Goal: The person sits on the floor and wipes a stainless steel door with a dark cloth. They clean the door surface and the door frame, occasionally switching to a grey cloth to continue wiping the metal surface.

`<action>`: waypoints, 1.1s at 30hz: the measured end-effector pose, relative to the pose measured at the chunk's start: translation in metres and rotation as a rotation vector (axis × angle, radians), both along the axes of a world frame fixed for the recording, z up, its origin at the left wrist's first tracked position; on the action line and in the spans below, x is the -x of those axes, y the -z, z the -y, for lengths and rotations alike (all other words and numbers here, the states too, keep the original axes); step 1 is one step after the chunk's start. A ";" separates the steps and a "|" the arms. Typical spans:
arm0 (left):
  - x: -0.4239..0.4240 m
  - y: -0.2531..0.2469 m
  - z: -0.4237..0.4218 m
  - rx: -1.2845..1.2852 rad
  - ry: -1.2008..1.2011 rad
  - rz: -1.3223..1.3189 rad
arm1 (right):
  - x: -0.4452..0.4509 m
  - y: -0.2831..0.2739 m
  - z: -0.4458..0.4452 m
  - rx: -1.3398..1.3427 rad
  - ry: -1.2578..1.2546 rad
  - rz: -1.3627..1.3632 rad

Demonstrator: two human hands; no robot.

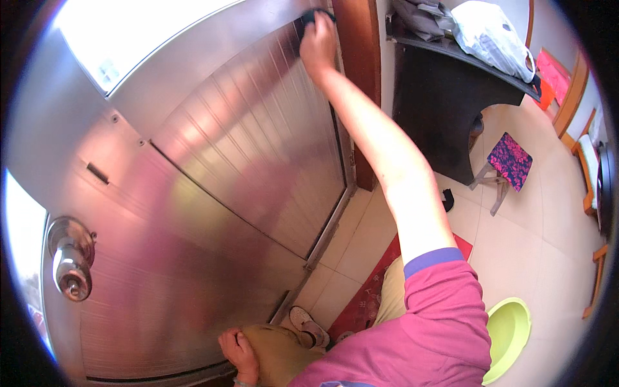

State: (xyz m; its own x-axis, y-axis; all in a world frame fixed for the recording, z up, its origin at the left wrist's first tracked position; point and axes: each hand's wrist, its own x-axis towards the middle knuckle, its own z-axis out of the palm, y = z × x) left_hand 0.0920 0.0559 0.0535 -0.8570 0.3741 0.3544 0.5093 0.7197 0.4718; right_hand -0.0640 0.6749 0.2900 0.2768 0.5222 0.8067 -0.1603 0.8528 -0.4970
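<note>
A reflective metal door [208,193] with a ribbed panel fills the left and middle of the view. At its upper edge, beside the brown door frame, my right hand [319,46] presses a dark cloth [316,17] against the metal. The arm is stretched out far. My left hand [238,349] rests by my bent knee at the bottom, its fingers curled; nothing shows in it. A round metal doorknob [72,275] sticks out at the left side of the door.
A lime-green basin [510,334] stands on the tiled floor at the right, and a red mat [360,302] lies under me. Farther off are a folding stool [510,162] with a patterned seat and a black table [430,96] bearing a white plastic bag [491,36].
</note>
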 end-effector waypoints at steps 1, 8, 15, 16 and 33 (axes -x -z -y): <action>0.001 0.002 0.002 -0.001 0.004 -0.016 | 0.002 -0.024 0.001 -0.057 -0.026 -0.035; -0.002 -0.002 0.001 -0.072 0.025 -0.026 | 0.013 -0.051 0.032 0.070 0.094 0.063; -0.005 -0.001 -0.002 -0.072 0.075 -0.095 | -0.020 -0.061 0.182 -0.293 -0.103 -0.087; -0.005 -0.002 -0.003 -0.072 0.079 -0.089 | -0.025 -0.061 0.205 -0.301 -0.141 -0.094; -0.008 -0.008 -0.031 -0.073 0.133 -0.169 | -0.075 -0.069 0.295 -0.605 -0.480 -0.082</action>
